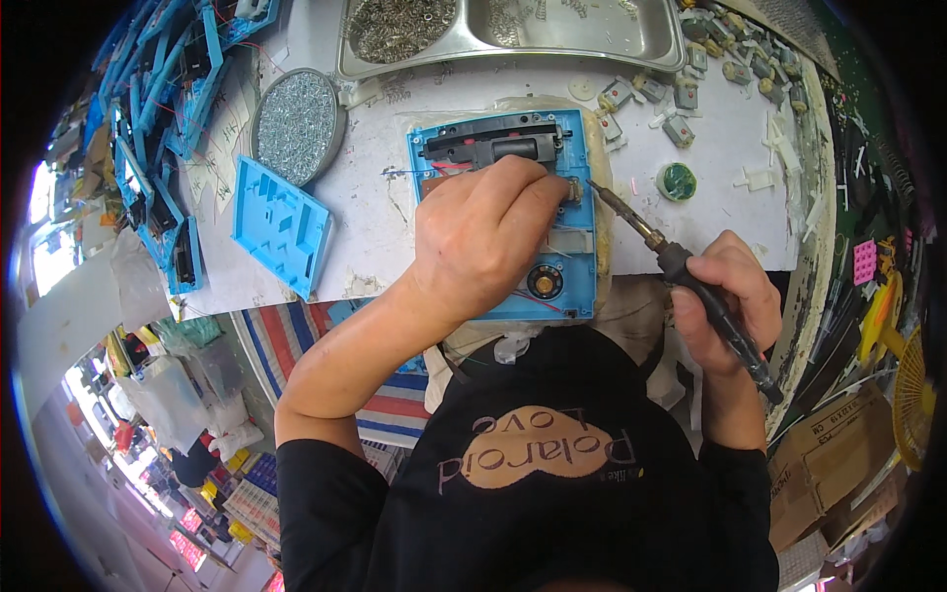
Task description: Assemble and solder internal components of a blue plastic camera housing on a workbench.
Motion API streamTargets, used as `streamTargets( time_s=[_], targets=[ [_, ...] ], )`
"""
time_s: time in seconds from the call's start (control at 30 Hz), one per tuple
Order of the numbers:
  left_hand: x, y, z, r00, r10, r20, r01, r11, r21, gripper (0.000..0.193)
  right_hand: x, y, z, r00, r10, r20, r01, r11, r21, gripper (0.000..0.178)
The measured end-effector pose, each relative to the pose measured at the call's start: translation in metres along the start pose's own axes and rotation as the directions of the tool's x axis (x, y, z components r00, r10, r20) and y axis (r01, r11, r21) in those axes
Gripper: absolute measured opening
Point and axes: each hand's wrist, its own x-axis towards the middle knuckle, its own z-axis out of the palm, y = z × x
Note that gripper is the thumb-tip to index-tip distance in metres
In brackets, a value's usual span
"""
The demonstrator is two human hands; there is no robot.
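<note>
A blue plastic housing (584, 286) lies with its inside up on a pad in front of me. It holds a black mechanism (503, 148), thin red wires and a round speaker-like part (545, 282). My left hand (478, 237) is over its middle, fingers bent and pressed together; what they grip is hidden beneath them. Beside its fingertips, at the housing's right wall, sits a small metallic part (573, 189). My right hand (735, 296) is wrapped round the dark handle of a soldering iron (681, 264), whose tip points at that wall.
Right of the housing stands a small round tub of green stuff (677, 182). Small motors (679, 130) lie behind it. A metal tray (592, 61) holds springs; a round dish (335, 123) holds screws. A blue cover (281, 227) and stacked blue housings (187, 109) are at left.
</note>
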Motion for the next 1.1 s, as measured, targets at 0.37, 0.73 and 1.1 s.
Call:
streamTargets(
  time_s=[0.37, 0.73, 1.1],
  targets=[
    [0.0, 0.0, -0.002, 1.0, 0.0, -0.011, 0.0, 1.0, 0.005, 0.031, 0.001, -0.002, -0.002, 1.0, 0.022, -0.009, -0.022, 1.0, -0.005, 0.029],
    [-0.022, -0.027, -0.06, 0.932, -0.318, -0.171, 0.332, 0.942, 0.057, 0.03, -0.003, -0.001, -0.009, 0.997, 0.05, -0.057, -0.051, 0.999, -0.014, 0.03],
    [-0.029, -0.04, -0.062, 0.952, -0.3, 0.058, 0.283, 0.937, 0.204, 0.023, 0.008, -0.002, 0.003, 0.998, 0.001, -0.055, 0.001, 0.999, 0.04, 0.03]
  ],
)
